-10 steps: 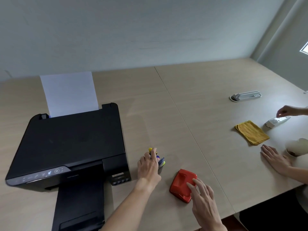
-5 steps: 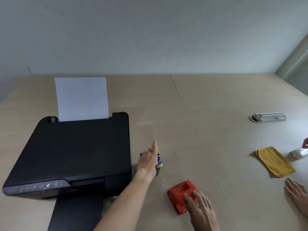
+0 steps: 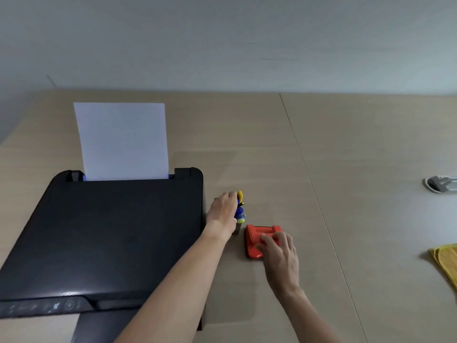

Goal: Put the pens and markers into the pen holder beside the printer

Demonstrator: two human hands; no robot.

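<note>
Head view: printer (image 3: 111, 233), panel markings illegible. Pen holder (image 3: 236, 229) mostly hidden behind left hand (image 3: 222, 214); finger state indiscernible. Right hand (image 3: 279, 253), fingers loosely spread, on red object (image 3: 254, 240).

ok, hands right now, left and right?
Left hand: at the pens in the holder; grip cannot be told.
Right hand: open, fingers on the red punch.

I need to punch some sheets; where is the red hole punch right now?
In the head view, the red hole punch lies on the table right of the pen holder, under the right hand fingertips.
</note>
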